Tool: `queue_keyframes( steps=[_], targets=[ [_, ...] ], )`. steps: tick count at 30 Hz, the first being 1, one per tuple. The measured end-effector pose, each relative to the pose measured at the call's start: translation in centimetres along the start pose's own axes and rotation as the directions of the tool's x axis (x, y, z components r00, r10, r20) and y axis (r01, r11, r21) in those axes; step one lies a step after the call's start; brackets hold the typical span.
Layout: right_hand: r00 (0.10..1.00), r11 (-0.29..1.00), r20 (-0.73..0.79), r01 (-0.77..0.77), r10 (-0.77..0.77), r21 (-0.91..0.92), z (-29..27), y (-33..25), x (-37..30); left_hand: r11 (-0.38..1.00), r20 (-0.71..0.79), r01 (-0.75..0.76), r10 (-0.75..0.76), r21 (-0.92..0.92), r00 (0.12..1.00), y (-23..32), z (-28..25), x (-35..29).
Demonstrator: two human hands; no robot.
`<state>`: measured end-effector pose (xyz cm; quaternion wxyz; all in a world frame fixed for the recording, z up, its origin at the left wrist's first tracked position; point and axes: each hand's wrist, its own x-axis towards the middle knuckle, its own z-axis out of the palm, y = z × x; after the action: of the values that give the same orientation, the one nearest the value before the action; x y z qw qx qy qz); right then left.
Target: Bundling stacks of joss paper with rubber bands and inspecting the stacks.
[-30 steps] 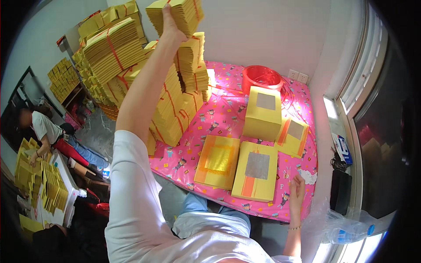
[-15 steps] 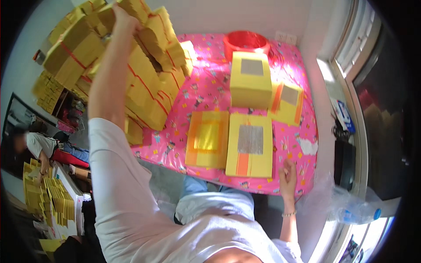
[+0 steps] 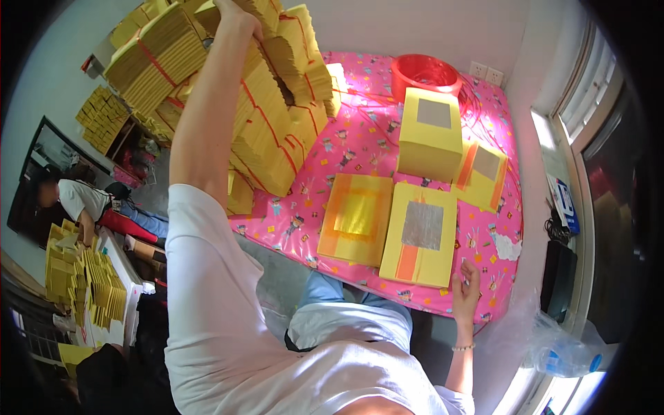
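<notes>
My left arm stretches far forward over tall stacks of yellow paper (image 3: 256, 121) tied with red string. My left hand (image 3: 238, 19) is at the top of these stacks, its fingers mostly cut off by the upper edge. By the table's near edge, my right hand (image 3: 467, 285) hovers with loosely curled fingers apart, holding nothing. Just left of it lies a yellow paper stack with a silver square and orange strip (image 3: 418, 235). Beside that is a yellow stack with a gold square and orange border (image 3: 355, 216). A taller silver-square stack (image 3: 429, 131) stands behind, next to an orange-striped yellow sheet (image 3: 480, 174).
A pink patterned cloth (image 3: 315, 225) covers the table. A red tub (image 3: 425, 75) and loose red string lie at the back. Crumpled white paper (image 3: 508, 247) is at the right edge, a clear plastic bottle (image 3: 568, 361) by the window. At far left, a person (image 3: 86, 200) handles yellow bundles.
The whole view has shifted, so the table and stacks appear farther right. My left hand stays at the top of the tall stacks; my right hand stays beside the silver-square stack.
</notes>
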<state>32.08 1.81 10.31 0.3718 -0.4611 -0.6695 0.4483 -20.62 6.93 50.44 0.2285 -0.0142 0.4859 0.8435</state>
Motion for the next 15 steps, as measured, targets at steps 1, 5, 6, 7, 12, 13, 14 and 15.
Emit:
queue_keyframes(
  steps=[1, 5, 6, 7, 12, 13, 14, 15],
  targets=[
    [1.000, 1.000, 0.004, -0.007, 0.007, -0.002, 0.1, -0.1, 0.0, 1.000, 0.003, -0.011, 0.011, -0.005, 1.000, 0.4, -0.1, 0.2],
    [1.000, 1.000, 0.018, -0.009, 0.008, 0.025, 0.8, -0.6, 0.3, 0.989, 0.006, 0.051, -0.051, -0.139, 0.999, 1.5, 0.0, 0.9],
    [1.000, 0.999, 0.020, -0.012, 0.011, 0.030, 0.9, -0.7, 0.5, 0.983, 0.008, 0.068, -0.068, -0.171, 0.998, 1.8, 0.1, 1.1],
    [1.000, 0.999, 0.023, -0.020, 0.019, 0.033, 0.9, -0.8, 0.5, 0.983, 0.009, 0.067, -0.066, -0.171, 0.998, 2.0, 0.5, 0.9],
    [0.999, 1.000, 0.036, 0.017, -0.017, 0.022, 1.2, -0.9, 1.0, 0.986, 0.070, 0.010, 0.002, -0.168, 0.998, 3.8, 1.3, 1.3],
    [0.999, 1.000, 0.032, 0.017, -0.017, 0.012, 1.0, -0.8, 0.9, 0.990, 0.112, -0.036, 0.051, -0.137, 0.992, 3.4, 1.2, 1.7],
    [0.999, 1.000, 0.035, 0.009, -0.009, 0.007, 0.9, -0.7, 0.9, 0.990, 0.155, -0.083, 0.100, -0.110, 0.983, 3.1, 0.9, 2.0],
    [0.998, 0.999, 0.054, 0.043, -0.042, -0.018, 0.8, -0.5, 1.0, 0.988, 0.199, -0.131, 0.146, -0.086, 0.969, 2.8, 0.5, 2.2]
  ],
)
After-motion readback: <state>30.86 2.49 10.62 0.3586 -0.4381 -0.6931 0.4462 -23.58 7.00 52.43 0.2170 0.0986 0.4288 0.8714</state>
